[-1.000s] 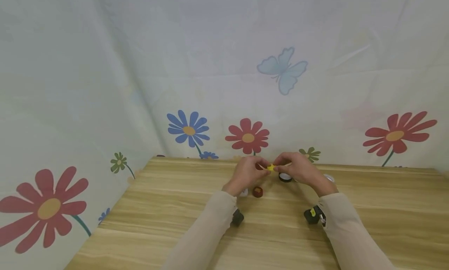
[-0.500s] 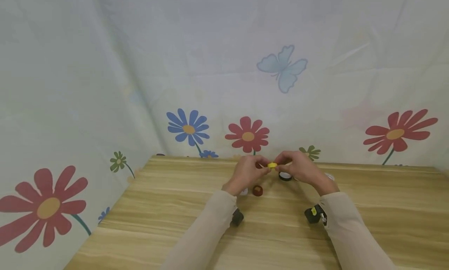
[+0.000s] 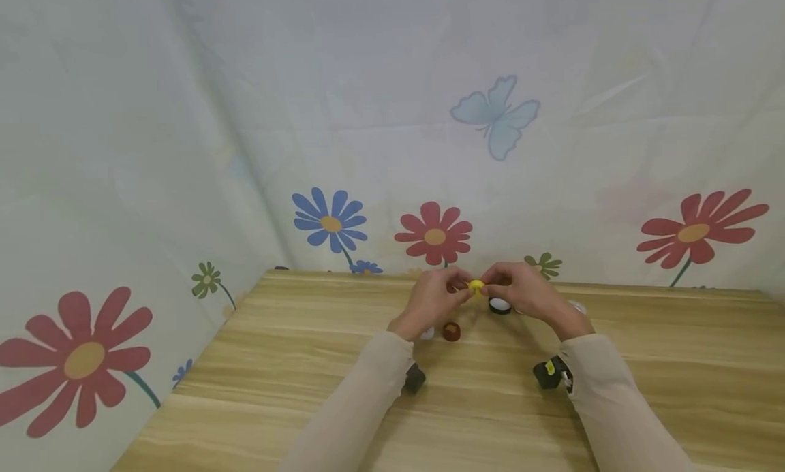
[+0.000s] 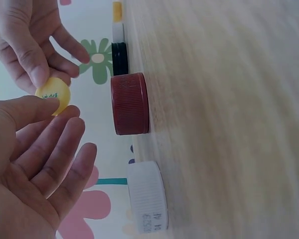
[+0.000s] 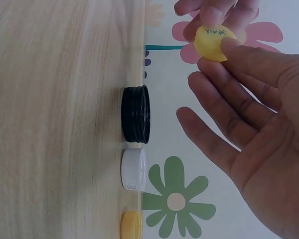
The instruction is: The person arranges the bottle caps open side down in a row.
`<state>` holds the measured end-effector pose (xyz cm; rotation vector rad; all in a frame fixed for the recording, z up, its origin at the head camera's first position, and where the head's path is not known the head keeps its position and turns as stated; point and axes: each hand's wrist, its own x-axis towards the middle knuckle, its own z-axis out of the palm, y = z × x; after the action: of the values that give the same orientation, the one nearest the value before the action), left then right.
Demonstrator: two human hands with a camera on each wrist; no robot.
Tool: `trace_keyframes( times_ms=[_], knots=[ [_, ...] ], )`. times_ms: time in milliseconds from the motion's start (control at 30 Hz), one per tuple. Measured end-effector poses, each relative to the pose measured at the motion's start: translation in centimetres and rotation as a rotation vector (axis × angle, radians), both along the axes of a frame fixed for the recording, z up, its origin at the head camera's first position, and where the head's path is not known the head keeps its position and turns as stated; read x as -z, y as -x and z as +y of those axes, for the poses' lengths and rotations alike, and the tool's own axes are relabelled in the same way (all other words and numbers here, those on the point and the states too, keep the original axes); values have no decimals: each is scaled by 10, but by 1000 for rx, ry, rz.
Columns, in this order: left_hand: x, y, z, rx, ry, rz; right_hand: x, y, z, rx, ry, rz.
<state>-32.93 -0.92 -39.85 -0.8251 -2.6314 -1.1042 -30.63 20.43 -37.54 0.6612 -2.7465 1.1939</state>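
Both hands pinch one yellow bottle cap (image 4: pixel 54 91) between thumbs and fingers, held up above the table. Dark printed characters show on its round top in both wrist views. My left hand (image 3: pixel 431 297) grips it from the left, my right hand (image 3: pixel 521 292) from the right. Below them a red bottle cap (image 4: pixel 130 104) stands on the table, ribbed on its side. Next to it lies a white cap (image 4: pixel 147 197) with printed digits, partly hidden by the left hand in the head view. A black cap (image 5: pixel 135 114) sits under the right hand.
Past the black cap, a smaller white cap (image 5: pixel 133 169) and an orange-yellow cap (image 5: pixel 131 226) lie in line on the wooden table (image 3: pixel 294 363). A curtain (image 3: pixel 368 118) printed with flowers and a butterfly hangs behind the table's back edge.
The yellow cap has risen slightly in the head view and been tilted between the fingers, so its face shows differently. Both hands keep their hold and nearly their place.
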Motion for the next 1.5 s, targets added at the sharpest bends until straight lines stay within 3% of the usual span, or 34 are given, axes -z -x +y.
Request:
trace_keyframes(
  times_ms=[567, 1167, 1500],
  knots=[
    [-2, -4, -8, 52, 16, -26, -3, -1, -2, -23, -2, -23],
    [-4, -3, -7, 42, 39, -9, -4, -2, 0, -65, 7, -56],
    [-1, -1, -7, 88, 24, -12, -3, 0, -1, -57, -19, -40]
  ],
)
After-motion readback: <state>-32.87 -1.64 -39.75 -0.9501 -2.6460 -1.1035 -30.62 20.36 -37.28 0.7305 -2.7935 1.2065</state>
